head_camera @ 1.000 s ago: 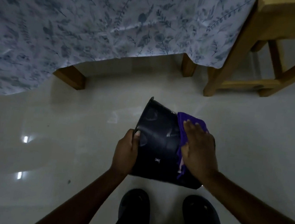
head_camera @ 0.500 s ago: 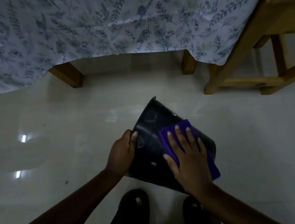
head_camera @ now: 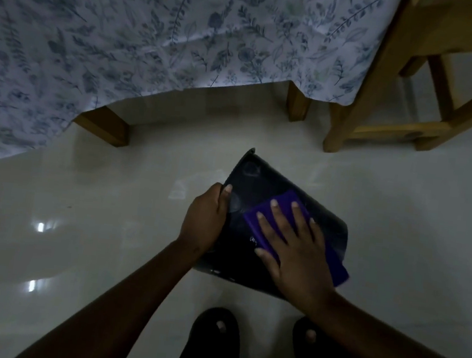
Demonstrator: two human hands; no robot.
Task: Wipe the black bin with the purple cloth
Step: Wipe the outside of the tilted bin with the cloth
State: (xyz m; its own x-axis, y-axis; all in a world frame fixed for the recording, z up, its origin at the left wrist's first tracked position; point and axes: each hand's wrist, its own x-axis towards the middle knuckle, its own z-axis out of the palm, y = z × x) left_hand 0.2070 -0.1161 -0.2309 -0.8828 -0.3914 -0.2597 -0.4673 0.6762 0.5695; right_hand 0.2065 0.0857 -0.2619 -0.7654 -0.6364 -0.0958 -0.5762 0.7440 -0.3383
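1. The black bin [head_camera: 261,181] is held tilted above the pale floor [head_camera: 106,223]; its lower right side is hidden by the right hand [head_camera: 294,250], and the light is dim.
2. The left hand [head_camera: 205,219] has its grip closed on the bin's left edge — thumb on top.
3. The right hand lies flat, fingers spread, pressing the purple cloth [head_camera: 288,202] on the bin's side — no closed grip.
4. Open floor lies left and right; a cloth-draped table leg [head_camera: 104,127] and a wooden chair [head_camera: 385,93] stand beyond.
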